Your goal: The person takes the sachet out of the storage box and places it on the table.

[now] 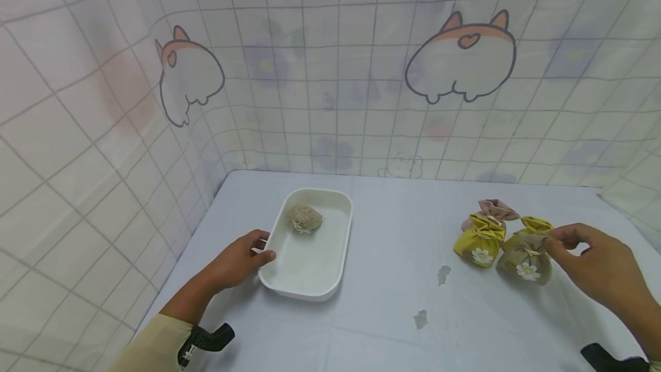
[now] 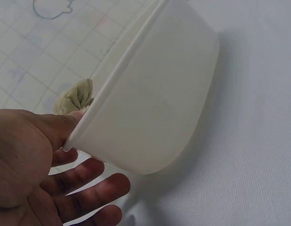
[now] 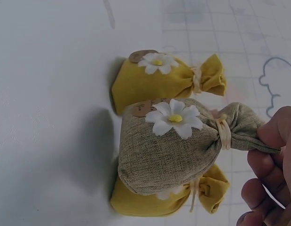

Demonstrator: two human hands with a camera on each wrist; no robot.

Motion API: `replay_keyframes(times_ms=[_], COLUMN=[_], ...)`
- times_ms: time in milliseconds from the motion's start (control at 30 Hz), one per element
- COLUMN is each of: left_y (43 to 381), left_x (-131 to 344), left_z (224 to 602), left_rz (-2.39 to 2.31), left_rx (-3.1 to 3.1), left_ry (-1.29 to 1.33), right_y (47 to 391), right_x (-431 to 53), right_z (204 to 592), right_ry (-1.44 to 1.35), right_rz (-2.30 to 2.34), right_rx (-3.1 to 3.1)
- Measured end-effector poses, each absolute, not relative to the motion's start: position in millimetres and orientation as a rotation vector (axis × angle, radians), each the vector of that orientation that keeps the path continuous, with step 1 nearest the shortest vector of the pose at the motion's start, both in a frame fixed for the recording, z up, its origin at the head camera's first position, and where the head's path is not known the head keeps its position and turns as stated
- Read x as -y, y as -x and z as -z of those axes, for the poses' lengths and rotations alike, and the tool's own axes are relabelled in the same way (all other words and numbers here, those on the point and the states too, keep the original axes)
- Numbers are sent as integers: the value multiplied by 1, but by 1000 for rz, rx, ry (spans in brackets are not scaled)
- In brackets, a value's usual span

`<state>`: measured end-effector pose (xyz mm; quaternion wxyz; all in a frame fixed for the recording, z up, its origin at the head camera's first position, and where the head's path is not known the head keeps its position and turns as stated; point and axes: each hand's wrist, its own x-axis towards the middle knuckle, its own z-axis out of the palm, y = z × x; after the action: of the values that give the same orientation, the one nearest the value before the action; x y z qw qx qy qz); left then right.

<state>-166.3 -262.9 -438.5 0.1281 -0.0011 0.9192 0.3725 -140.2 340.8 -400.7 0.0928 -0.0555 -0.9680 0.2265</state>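
My left hand (image 1: 234, 263) pinches the left rim of a white plastic tray (image 1: 304, 271), thumb over the edge and fingers spread outside. A beige sachet (image 1: 306, 219) lies in the tray's far part. At the right, my right hand (image 1: 601, 266) pinches the gathered top of a grey-brown drawstring sachet (image 3: 164, 155) with a white flower on its front. Beside it stands a yellow sachet (image 1: 475, 240) with a similar flower. Another yellow sachet (image 1: 536, 224) is partly hidden behind the grey-brown one. A pink sachet (image 1: 498, 209) shows at the back of the group.
A white cloth (image 1: 387, 234) covers the table, with two small grey patches (image 1: 420, 319) between the tray and the sachets. A tile-patterned curtain (image 1: 320, 102) with cartoon animals hangs along the back and left side.
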Motion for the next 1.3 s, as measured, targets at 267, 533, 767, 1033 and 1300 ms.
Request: replay_keyframes(times_ms=[267,533,767,1033,1300], left_y=[166,166,165,164,164], left_x=[263,262,262,261,261], left_z=[438,437,437,435,435], left_rz=[-1068,-1062,-1065,-1065,-1065], left_rx=[-2678,-2682,-2681,-2673,-2678], left_ry=[0,-7,-7,15,7], right_y=[140,140,140,145,151], right_x=[-337,-338,-335,-321,-301], right_z=[404,404,400,386,375], right_ry=[166,114,129,32,-140], right_rz=[-656,-647,-642,-648,-716], right_rx=[2908,2878,2876,2881,2865])
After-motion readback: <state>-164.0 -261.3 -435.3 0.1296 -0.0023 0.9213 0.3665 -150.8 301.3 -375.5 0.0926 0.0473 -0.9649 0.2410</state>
